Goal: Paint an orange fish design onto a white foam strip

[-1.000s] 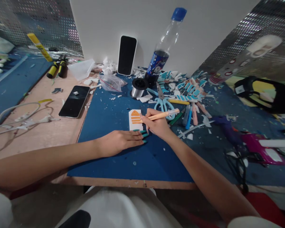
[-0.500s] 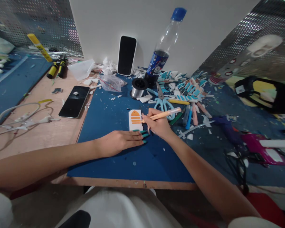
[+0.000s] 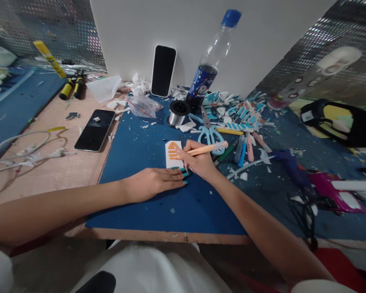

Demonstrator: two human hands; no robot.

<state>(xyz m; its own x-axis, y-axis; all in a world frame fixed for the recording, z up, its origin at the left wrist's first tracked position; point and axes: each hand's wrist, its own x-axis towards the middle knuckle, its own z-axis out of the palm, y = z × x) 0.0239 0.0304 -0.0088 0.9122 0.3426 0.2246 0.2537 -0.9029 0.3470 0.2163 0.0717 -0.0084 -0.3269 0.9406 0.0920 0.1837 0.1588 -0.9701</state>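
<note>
A small white card (image 3: 169,164) with an orange striped shape on it lies on the blue mat (image 3: 134,148). My right hand (image 3: 199,160) grips an orange marker pen (image 3: 205,148), its tip down at the orange stripes. The hand covers part of the card's right side. My left hand (image 3: 157,182) lies flat, fingers stretched out with green-painted nails, and its fingertips rest over the card's lower edge.
Behind the card stand a wire spool (image 3: 178,114), a Pepsi bottle (image 3: 203,81) and an upright phone (image 3: 164,71). Blue-handled scissors (image 3: 208,132) and several scraps lie to the right. Another phone (image 3: 95,131) lies left, near pliers (image 3: 78,86).
My right hand has shifted slightly left with the marker, so its tip has moved leftward along the orange stripes. My left hand stays in place.
</note>
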